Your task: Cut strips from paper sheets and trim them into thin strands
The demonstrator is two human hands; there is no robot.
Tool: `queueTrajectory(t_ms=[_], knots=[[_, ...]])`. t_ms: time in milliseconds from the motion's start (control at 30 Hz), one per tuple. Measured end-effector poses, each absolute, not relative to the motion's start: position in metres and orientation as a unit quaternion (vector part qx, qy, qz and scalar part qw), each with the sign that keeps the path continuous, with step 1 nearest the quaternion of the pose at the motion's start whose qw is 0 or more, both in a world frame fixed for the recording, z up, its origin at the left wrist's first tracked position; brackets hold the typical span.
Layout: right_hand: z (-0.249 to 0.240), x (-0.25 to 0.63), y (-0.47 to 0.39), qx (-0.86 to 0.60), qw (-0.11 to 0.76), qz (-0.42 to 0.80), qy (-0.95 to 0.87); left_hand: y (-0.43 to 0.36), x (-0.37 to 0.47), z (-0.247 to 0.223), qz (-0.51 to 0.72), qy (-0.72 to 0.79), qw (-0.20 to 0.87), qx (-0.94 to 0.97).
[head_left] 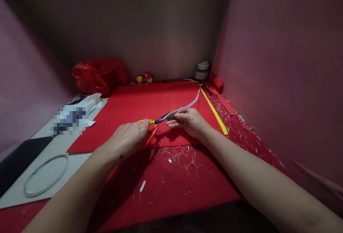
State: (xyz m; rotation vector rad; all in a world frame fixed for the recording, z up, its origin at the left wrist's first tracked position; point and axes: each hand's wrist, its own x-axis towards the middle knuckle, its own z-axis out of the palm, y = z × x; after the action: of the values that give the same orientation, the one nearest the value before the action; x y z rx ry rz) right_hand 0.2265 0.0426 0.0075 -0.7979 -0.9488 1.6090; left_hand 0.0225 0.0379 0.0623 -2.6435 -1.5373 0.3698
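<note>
My left hand (132,133) is wrapped round the handles of scissors (160,120), one yellow and one orange, with the blades parted and pointing right. Opposite it, my right hand (187,120) pinches a thin whitish strip (191,104) between thumb and finger. The strip's free end curves up and away to the right. Blade tips meet the strip's near end close to my right fingertips; the exact contact is too small to tell. Both hands are above a ribbed red sheet (128,104).
A yellow strip (214,111) borders the sheet's right side, near scattered thread scraps (184,158). Behind stand a red plastic bag (102,74), a small colourful toy (144,79) and a lidded jar (202,71). A ring (46,176) lies at left.
</note>
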Motion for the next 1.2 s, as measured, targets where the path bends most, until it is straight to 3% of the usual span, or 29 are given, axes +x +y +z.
queueTrajectory(t_ms=[1200], knots=[[0.005, 0.219, 0.04, -0.315, 0.517, 0.683, -0.409, 0.03, 0.025, 0.062, 0.175, -0.474, 0.071, -0.86]])
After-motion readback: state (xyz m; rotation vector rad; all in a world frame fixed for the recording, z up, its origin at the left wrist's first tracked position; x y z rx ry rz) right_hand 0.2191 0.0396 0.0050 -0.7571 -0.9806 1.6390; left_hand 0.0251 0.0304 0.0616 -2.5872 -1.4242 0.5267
